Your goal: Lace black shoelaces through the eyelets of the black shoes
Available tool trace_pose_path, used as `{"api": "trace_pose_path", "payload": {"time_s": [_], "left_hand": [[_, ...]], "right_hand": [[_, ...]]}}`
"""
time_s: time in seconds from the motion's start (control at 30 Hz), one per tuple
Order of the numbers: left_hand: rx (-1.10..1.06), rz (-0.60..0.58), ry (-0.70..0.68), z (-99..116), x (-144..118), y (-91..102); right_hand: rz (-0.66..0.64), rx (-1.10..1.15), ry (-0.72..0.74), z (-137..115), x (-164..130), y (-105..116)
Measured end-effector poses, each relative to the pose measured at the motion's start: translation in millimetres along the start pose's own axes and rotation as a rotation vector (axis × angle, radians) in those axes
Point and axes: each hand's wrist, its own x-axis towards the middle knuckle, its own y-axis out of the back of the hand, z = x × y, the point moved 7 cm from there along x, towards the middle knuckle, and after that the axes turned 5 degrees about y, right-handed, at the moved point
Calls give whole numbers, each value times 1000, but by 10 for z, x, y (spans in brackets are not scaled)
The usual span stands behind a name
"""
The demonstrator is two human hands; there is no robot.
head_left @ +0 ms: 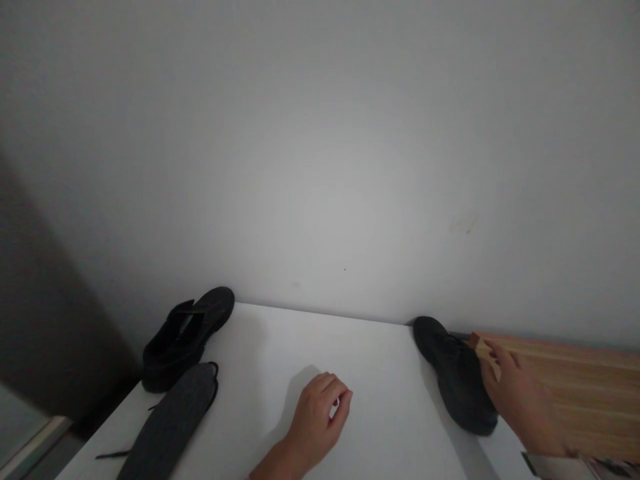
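Note:
A black lace-up shoe (457,380) is on the white tabletop (390,400) at the right, its toe against the wall. My right hand (515,380) is at this shoe's right side, touching or nearly touching it, thumb and index finger apart. The shoe's opening is mostly hidden. My left hand (320,420) hovers over the middle of the tabletop with curled fingers, and I see nothing in it. At the left stands another black shoe (177,347), toe to the wall. In front of it lies a dark grey insole-shaped piece (173,420) with a black edge.
A plain grey-white wall (320,167) rises along the table's back edge. Wooden boards (580,387) are beside the table at the right, with a corner near my right fingers. A dark cord (113,455) pokes out at the lower left. Past the left edge is a dark gap.

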Motion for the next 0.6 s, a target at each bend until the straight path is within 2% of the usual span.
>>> {"api": "trace_pose_path", "payload": {"time_s": [0.07,0.13,0.2,0.27,0.4,0.5,0.6], "left_hand": [[9,-3,-3,-4,-6,-10],[17,-6,-8,-4,-14,-22],[25,-12,-17,2,-21,-31],[34,-18,-27,12,-25,-32],[59,-19,-38,35,-17,-8],[71,-10,-48,57,3,6],[83,0,-64,85,26,3]], "right_hand": [[100,78,80,-412,-201,144],[137,311,182,-877,-442,176],[133,442,211,-1261,-672,106],[163,537,229,-1533,-854,17],[151,620,276,-1755,-1022,-160],[130,645,322,-1750,-1034,-211],[130,682,292,-1696,-1011,-231]]}}
